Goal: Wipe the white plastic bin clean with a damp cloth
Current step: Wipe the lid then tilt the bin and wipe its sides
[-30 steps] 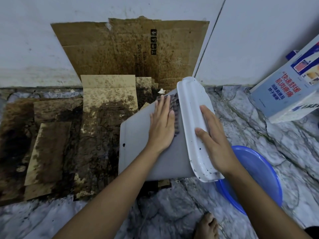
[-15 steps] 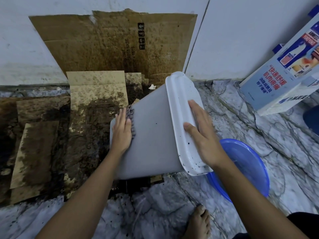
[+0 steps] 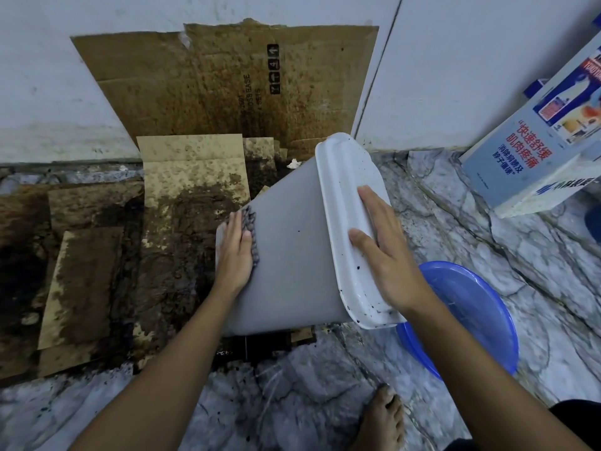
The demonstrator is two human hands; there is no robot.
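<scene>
The white bin [image 3: 292, 255] lies tipped on the floor [image 3: 309, 402]; my left hand [image 3: 235, 252], fingers straight, presses the cloth [image 3: 253, 236] on its side; my right hand [image 3: 387, 255] rests open on the rim [image 3: 341, 190]; I'd wipe in firm, overlapping strokes towards the specks [image 3: 354, 307].

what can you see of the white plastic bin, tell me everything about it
The white plastic bin lies tipped on its side, base toward the left, mouth toward the right. Its side is smooth, matte and pale grey-white; its broad glossy rim carries dark specks, thickest at the near corner. The left hand presses a dark knobbly cloth flat on the side near the base; the right hand rests with straight fingers across the rim. Its near edge sits over soiled cardboard and marble floor.
</scene>
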